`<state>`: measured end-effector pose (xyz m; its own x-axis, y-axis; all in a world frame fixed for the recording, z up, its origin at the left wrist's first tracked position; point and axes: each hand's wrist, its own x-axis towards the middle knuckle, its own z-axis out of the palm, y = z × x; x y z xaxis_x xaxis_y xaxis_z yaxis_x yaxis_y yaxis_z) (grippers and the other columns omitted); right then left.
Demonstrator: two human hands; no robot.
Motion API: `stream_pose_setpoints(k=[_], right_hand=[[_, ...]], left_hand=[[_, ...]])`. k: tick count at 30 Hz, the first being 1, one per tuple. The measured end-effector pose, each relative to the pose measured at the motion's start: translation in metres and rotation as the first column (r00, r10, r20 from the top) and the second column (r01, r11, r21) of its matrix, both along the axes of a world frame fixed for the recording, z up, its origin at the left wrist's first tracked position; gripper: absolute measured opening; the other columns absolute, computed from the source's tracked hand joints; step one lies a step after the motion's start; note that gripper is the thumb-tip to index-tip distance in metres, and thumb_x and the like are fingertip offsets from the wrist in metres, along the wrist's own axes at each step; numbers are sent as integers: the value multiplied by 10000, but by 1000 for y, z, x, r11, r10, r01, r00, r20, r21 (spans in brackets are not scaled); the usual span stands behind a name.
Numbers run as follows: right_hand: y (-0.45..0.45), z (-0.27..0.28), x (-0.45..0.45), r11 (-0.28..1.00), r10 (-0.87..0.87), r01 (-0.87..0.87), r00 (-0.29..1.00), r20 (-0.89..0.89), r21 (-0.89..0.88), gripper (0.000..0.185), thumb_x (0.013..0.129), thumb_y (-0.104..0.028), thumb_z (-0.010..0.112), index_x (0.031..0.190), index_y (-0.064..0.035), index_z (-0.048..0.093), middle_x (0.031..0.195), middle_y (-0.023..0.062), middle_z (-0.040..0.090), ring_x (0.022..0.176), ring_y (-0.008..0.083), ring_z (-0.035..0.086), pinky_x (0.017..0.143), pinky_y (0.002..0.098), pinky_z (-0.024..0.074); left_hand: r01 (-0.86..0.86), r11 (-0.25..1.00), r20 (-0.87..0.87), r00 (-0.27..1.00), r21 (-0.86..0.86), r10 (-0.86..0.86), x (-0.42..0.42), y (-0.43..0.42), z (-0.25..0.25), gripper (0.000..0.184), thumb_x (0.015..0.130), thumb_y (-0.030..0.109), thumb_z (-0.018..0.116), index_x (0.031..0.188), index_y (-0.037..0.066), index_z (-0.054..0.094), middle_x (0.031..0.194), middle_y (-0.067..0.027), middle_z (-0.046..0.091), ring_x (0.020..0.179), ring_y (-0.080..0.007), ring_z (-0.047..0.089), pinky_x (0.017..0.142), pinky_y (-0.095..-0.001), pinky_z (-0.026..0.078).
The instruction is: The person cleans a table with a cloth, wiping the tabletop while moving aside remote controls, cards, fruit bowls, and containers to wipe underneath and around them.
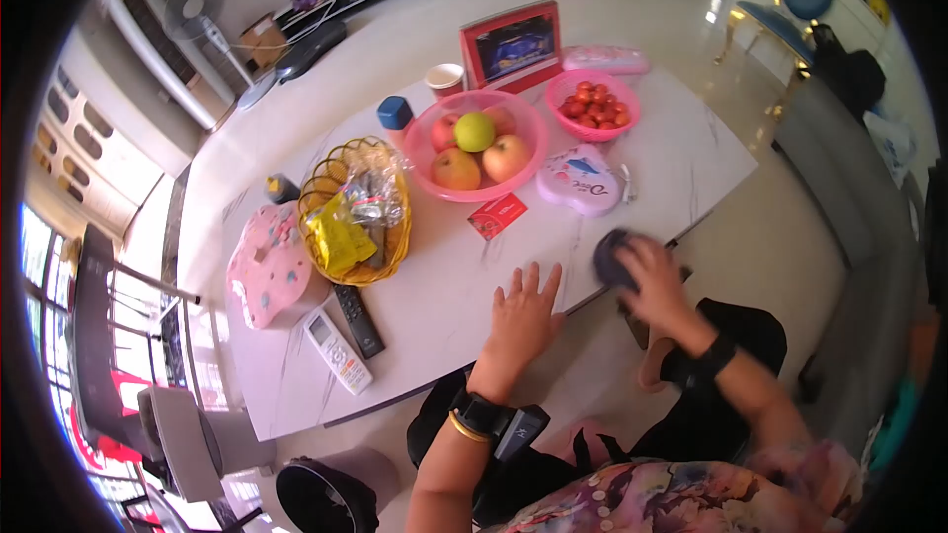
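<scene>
My left hand [521,314] rests with fingers spread near the front edge of the white marbled table [444,306]. It holds nothing. To its right, my right hand [652,281] is closed on a dark, rounded, soft-looking thing [614,259] at the table's edge, somewhat blurred; it looks like a bunched dark cloth. Beyond my hands lie a red card [497,216] and a lilac box [579,180] with writing on its lid. A pink bowl [420,173] of apples and other fruit stands behind the card.
A yellow basket [403,255] of wrapped snacks, a pink patterned item [267,266], a white remote [337,350] and a black remote [358,321] occupy the left side. Farther back are a pink basket of red fruit [594,107], a paper cup [444,79] and a red-framed screen [512,44]. A bin [370,474] stands below.
</scene>
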<state>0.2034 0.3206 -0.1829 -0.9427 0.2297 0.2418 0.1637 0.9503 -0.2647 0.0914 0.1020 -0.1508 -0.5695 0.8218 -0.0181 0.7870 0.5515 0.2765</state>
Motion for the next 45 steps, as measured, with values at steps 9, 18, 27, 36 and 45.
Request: stream_pose_setpoints(k=[9,18,27,36,45], right_hand=[[-168,-12,-104,908,385,-403,910,-155,-112,588,696,-305,684,1240,-178,501,1305,84,435,1244,333,345,991,580,256],[-75,5,-58,985,158,-163,984,-85,-56,646,680,-337,728,1264,-194,490,1288,60,446,1196,292,394,928,475,329],[-107,-5,-5,974,228,-228,973,-25,-9,686,685,-339,707,1300,-188,444,1336,101,408,1287,326,314,985,510,305],[33,-14,14,974,-225,223,955,-192,-31,561,734,-295,693,1240,-176,482,1275,78,451,1219,307,391,934,492,361],[52,-27,11,932,-361,345,901,-240,-109,553,716,-282,692,1218,-160,495,1272,89,442,1198,327,385,890,501,386]], left_hand=[[-386,858,38,917,338,398,-42,-31,20,603,850,301,550,1378,98,345,1331,-188,444,1207,-368,439,963,-453,378],[-356,906,-41,927,228,374,-33,-37,15,585,868,406,547,1339,88,412,1296,-209,475,1209,-377,437,990,-459,348],[-163,964,-17,985,211,171,-21,-9,11,588,819,366,602,1318,97,448,1278,-231,480,1200,-407,432,984,-501,334],[-38,993,38,999,111,34,-16,12,6,615,792,353,638,1321,111,439,1280,-220,472,1188,-407,434,966,-491,353],[-7,995,-18,1000,95,9,-10,26,-2,591,823,403,600,1306,96,455,1267,-228,485,1175,-407,453,947,-489,371]])
